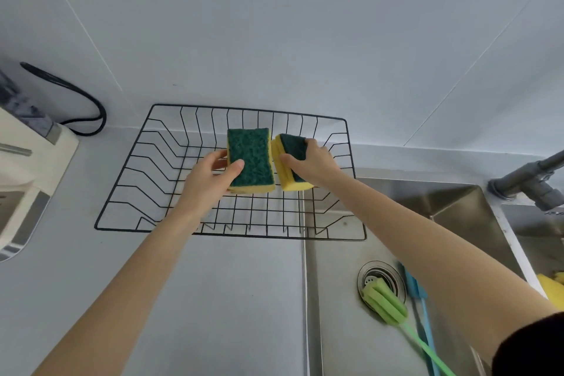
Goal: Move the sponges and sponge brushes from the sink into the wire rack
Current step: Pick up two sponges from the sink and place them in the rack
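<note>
Overhead, each hand's grip pinching an unlabelled sponge: left hand (210, 175), right hand (311, 162).

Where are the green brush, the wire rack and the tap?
green sponge brush (385, 301): head view, on its foam head in the sink.
wire rack (128, 168): head view, on its left side wires.
tap (532, 181): head view, on its grey body.

Lighting even, bright, diffuse; shadows faint. Mild glare on the sink (451, 201) steel. Wide-angle bending at edges; slight softness throughout, corners blurrier.
</note>
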`<state>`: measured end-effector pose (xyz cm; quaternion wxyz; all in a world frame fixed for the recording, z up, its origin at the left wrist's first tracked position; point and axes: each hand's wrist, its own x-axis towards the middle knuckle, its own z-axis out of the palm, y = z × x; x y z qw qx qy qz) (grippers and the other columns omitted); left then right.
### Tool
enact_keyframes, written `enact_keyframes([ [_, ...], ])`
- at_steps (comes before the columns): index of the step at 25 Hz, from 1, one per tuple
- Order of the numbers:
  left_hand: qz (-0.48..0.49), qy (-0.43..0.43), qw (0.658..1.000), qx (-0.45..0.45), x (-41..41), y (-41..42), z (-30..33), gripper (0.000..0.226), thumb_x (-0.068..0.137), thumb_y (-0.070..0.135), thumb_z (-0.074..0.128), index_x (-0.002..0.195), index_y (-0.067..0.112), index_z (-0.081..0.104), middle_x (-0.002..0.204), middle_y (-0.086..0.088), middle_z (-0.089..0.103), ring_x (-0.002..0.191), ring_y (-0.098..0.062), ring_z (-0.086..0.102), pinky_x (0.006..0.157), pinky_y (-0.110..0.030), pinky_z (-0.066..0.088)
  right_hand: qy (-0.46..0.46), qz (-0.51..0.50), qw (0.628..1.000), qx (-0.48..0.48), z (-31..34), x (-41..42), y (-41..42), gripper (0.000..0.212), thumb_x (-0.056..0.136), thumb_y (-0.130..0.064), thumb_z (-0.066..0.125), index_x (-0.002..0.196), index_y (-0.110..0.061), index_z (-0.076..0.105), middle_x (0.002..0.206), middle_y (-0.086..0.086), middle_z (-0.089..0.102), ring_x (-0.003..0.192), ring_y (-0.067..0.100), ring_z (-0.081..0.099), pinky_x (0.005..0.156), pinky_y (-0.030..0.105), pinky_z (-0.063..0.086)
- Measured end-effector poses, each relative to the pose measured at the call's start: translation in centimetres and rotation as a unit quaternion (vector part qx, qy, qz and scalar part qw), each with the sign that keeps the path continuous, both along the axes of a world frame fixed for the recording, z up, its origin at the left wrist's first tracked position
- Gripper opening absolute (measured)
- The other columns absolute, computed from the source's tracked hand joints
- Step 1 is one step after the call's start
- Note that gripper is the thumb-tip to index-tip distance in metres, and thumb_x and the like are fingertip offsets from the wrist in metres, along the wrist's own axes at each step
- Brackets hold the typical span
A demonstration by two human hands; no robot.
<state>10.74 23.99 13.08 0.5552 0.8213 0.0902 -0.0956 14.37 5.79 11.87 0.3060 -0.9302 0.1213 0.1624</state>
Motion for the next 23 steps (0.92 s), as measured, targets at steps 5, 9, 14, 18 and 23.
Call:
enact_keyframes([
  [5,0.001,0.005,1.0,-0.011,0.4,0.1,-0.7,0.038,0.09,0.026,0.053,0.127,0.015,0.049,0.112,0.002,0.054,0.1,-0.018,0.056,0.094,-0.043,0.05,-0.012,0.022,0.989,-0.143,-1.5,0.9,1.5,0.066,0.088,-0.054,0.044,0.133,-0.006,0.033,0.13,0.018,0.044,0.121,0.035,0.045,0.096,0.042,0.039],
  [9,0.002,0.011,1.0,-0.026,0.3,0.4,-1.0,0.04,0.09,0.025,0.052,0.128,0.013,0.048,0.115,0.0,0.054,0.1,-0.018,0.057,0.086,-0.036,0.051,0.007,0.035,0.981,-0.19,-2.4,1.1,1.4,0.072,0.088,-0.057,0.042,0.134,-0.003,0.031,0.134,0.02,0.041,0.124,0.036,0.04,0.097,0.041,0.038],
  [14,-0.001,0.006,0.999,-0.036,0.0,0.6,-1.2,0.041,0.09,0.025,0.052,0.129,0.013,0.047,0.114,0.001,0.054,0.093,-0.013,0.058,0.072,-0.023,0.05,-0.01,0.107,0.979,-0.171,-1.5,0.2,0.9,0.081,0.088,-0.055,0.044,0.145,-0.006,0.013,0.139,0.024,0.032,0.129,0.039,0.035,0.103,0.047,0.036],
  [18,0.001,0.011,0.999,-0.05,-0.1,0.5,-1.3,0.04,0.091,0.024,0.052,0.129,0.013,0.046,0.116,-0.001,0.054,0.094,-0.013,0.058,0.067,-0.019,0.048,0.005,0.226,0.952,-0.206,-1.8,-1.1,0.1,0.089,0.085,-0.04,0.06,0.149,-0.023,0.001,0.143,0.026,0.022,0.127,0.04,0.036,0.106,0.047,0.036],
  [23,-0.001,0.008,0.999,-0.038,-0.1,0.5,-1.4,0.041,0.091,0.024,0.051,0.13,0.012,0.046,0.115,0.0,0.053,0.093,-0.014,0.056,0.066,-0.019,0.049,-0.054,0.212,0.949,-0.226,-2.4,-1.3,-0.3,0.067,0.09,-0.022,0.054,0.147,-0.018,0.018,0.138,0.023,0.029,0.122,0.036,0.04,0.095,0.04,0.045],
])
